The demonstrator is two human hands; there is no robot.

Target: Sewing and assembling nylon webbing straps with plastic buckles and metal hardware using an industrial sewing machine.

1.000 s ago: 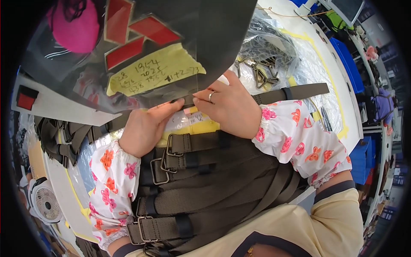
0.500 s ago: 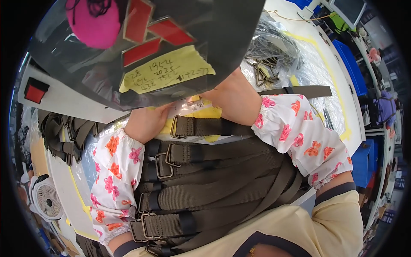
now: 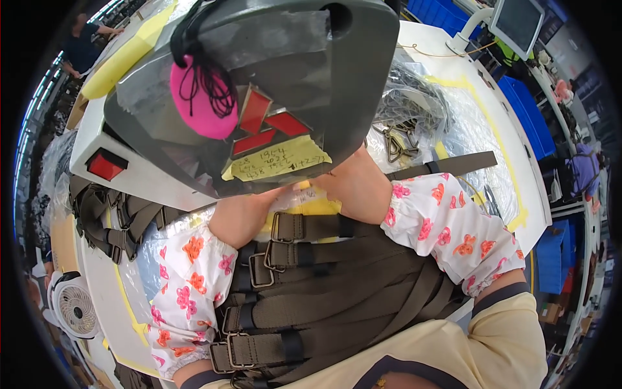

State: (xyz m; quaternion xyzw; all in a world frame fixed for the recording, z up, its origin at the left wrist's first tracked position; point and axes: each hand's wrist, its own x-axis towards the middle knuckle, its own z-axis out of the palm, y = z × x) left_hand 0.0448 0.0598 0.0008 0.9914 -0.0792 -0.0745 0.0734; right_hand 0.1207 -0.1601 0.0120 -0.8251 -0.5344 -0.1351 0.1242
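Observation:
Both my hands reach under the front of a large dark grey machine head [image 3: 285, 78], and its lower edge hides their fingers. My left hand [image 3: 243, 217] is on the left, beside a yellow patch [image 3: 311, 206] on the work surface. My right hand [image 3: 355, 189] is bent inward on the right; what either hand holds is hidden. Just below them lies an olive-brown webbing strap [image 3: 321, 227] with a rectangular metal buckle [image 3: 286, 227]. More such straps [image 3: 343, 295], several with metal buckles, are heaped across my lap between my forearms, which wear floral sleeve covers.
Metal hooks [image 3: 396, 139] lie by clear plastic bags at right, near a loose strap end [image 3: 447, 165]. More buckled straps [image 3: 116, 214] are piled left of the machine. A white fan [image 3: 74, 308], a monitor [image 3: 516, 23] and blue bins [image 3: 528, 97] surround the table. Another person [image 3: 84, 42] stands far left.
The view has shifted, so more of the machine head shows. In the picture, my left hand and the nearest buckle sit lower and slightly right. Both hands stay at the machine's lower edge.

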